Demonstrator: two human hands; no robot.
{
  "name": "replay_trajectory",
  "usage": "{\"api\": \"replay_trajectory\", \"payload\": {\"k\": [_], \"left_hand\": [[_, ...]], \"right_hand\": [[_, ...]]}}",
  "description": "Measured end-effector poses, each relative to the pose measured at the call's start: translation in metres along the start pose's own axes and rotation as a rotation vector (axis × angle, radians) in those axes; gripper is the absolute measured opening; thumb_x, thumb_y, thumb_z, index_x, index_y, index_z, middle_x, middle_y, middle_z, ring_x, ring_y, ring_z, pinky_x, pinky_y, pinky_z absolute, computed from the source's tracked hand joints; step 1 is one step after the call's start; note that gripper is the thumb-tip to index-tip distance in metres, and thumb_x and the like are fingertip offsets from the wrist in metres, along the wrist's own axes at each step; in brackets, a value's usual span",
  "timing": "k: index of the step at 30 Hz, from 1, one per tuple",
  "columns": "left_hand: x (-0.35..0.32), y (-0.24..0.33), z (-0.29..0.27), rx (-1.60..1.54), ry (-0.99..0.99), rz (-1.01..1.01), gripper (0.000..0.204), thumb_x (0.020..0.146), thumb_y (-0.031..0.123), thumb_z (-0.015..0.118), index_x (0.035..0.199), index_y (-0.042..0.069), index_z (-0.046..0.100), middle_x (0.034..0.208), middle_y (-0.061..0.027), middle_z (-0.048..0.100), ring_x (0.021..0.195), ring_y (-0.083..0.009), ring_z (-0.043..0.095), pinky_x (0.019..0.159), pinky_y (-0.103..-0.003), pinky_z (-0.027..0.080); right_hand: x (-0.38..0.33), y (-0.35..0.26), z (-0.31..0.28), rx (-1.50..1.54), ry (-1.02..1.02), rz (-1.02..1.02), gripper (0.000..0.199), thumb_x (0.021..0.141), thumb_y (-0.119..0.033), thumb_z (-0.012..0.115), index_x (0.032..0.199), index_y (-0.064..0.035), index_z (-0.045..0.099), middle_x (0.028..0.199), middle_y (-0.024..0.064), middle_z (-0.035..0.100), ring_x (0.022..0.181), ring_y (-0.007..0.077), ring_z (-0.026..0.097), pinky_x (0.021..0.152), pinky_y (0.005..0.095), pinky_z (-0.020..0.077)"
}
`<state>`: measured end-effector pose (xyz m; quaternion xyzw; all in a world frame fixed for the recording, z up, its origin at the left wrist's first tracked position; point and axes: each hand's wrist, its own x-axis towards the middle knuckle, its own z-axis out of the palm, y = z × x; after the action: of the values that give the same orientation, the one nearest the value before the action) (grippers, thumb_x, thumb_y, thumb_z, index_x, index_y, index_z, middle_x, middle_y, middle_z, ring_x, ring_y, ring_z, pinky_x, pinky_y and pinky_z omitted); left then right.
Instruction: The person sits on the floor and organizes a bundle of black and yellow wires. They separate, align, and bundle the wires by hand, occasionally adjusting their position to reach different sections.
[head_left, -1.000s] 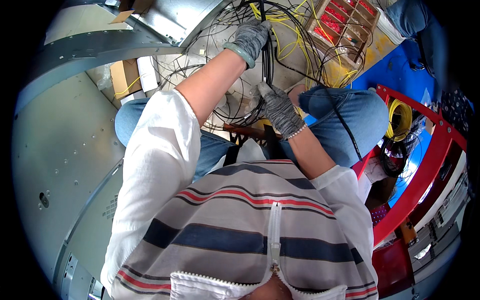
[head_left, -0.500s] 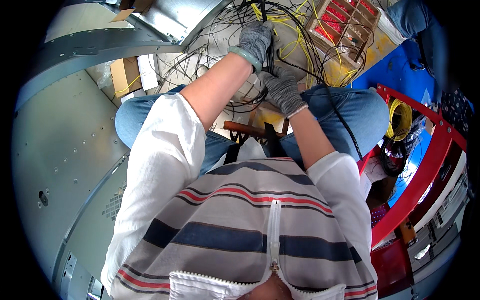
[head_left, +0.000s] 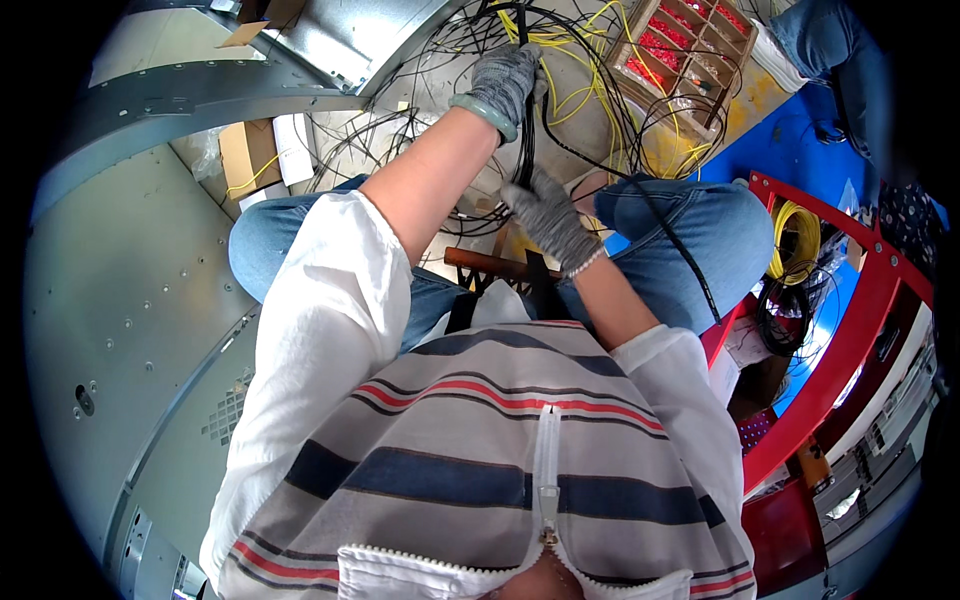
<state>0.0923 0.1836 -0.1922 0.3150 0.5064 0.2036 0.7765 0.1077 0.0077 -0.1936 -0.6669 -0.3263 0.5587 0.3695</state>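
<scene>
My left hand [head_left: 503,82], in a grey knit glove, grips a bundle of black cables [head_left: 527,150] above my lap. The bundle runs up past that hand and down between my knees. Lower on it, my gloved right hand [head_left: 553,218] has its thumb and fingers round the cables; its grip is partly hidden. One loose black cable [head_left: 672,235] branches off to the right and lies across my right knee, its cut end hanging near the red frame. More black cable loops [head_left: 480,213] lie below the bundle.
Tangled yellow cables [head_left: 575,60] and thin black wires cover the floor ahead. A wooden compartment box [head_left: 655,85] holds red and clear small parts. Metal cabinet panels [head_left: 140,290] stand left, a red frame [head_left: 820,400] right. Another person's leg [head_left: 825,45] shows far right.
My right hand has moved down along the cable bundle, away from the left hand. The left hand has shifted slightly up and left, still holding the bundle.
</scene>
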Motion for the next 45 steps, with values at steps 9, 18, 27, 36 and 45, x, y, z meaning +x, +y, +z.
{"api": "replay_trajectory", "payload": {"k": [9, 18, 27, 36, 45], "left_hand": [[-0.016, -0.02, -0.004, 0.359, 0.25, 0.135, 0.028, 0.075, 0.021, 0.053, 0.088, -0.004, 0.058, 0.068, -0.0121, 0.059, 0.058, -0.0161, 0.055, 0.053, -0.028, 0.044], [-0.023, 0.0, -0.022, 0.651, -0.206, 0.151, 0.038, 0.078, 0.034, 0.056, 0.088, -0.002, 0.059, 0.07, -0.0046, 0.058, 0.056, -0.0118, 0.05, 0.055, -0.025, 0.044], [-0.036, -0.01, -0.031, -0.049, -0.252, -0.318, 0.024, 0.083, 0.019, 0.049, 0.095, 0.0, 0.056, 0.071, -0.0036, 0.058, 0.05, -0.0051, 0.047, 0.045, -0.014, 0.041], [-0.041, -0.005, -0.024, 0.355, -0.148, -0.301, 0.014, 0.079, 0.018, 0.056, 0.084, 0.006, 0.058, 0.066, -0.0014, 0.056, 0.043, -0.0076, 0.046, 0.036, -0.018, 0.038], [-0.039, -0.019, -0.029, -0.408, -0.189, -0.211, 0.014, 0.081, 0.015, 0.05, 0.09, 0.004, 0.054, 0.078, -0.0061, 0.057, 0.07, -0.0177, 0.055, 0.07, -0.031, 0.049]], "right_hand": [[0.024, -0.038, 0.001, -0.403, 0.005, 0.042, 0.028, 0.081, -0.021, 0.037, 0.096, 0.0012, 0.046, 0.083, 0.0241, 0.055, 0.081, 0.0368, 0.053, 0.073, 0.0416, 0.0412], [0.039, -0.044, -0.031, -0.132, 0.242, 0.126, 0.033, 0.084, -0.029, 0.04, 0.09, 0.0019, 0.05, 0.075, 0.0221, 0.055, 0.068, 0.0334, 0.056, 0.064, 0.039, 0.0436], [0.041, -0.026, -0.033, -0.847, 0.192, -0.081, 0.026, 0.083, -0.022, 0.038, 0.091, 0.0007, 0.049, 0.076, 0.0215, 0.056, 0.075, 0.0331, 0.056, 0.066, 0.0399, 0.0442], [0.046, -0.02, -0.033, -0.571, 0.086, -0.136, 0.028, 0.086, -0.024, 0.039, 0.089, 0.0005, 0.051, 0.078, 0.0124, 0.056, 0.072, 0.0237, 0.053, 0.064, 0.0301, 0.0423], [-0.112, -0.108, -0.218, 0.835, 0.456, -0.399, 0.055, 0.08, -0.047, 0.043, 0.108, 0.0014, 0.044, 0.075, 0.0059, 0.049, 0.068, 0.0172, 0.049, 0.065, 0.0313, 0.0414]]}}
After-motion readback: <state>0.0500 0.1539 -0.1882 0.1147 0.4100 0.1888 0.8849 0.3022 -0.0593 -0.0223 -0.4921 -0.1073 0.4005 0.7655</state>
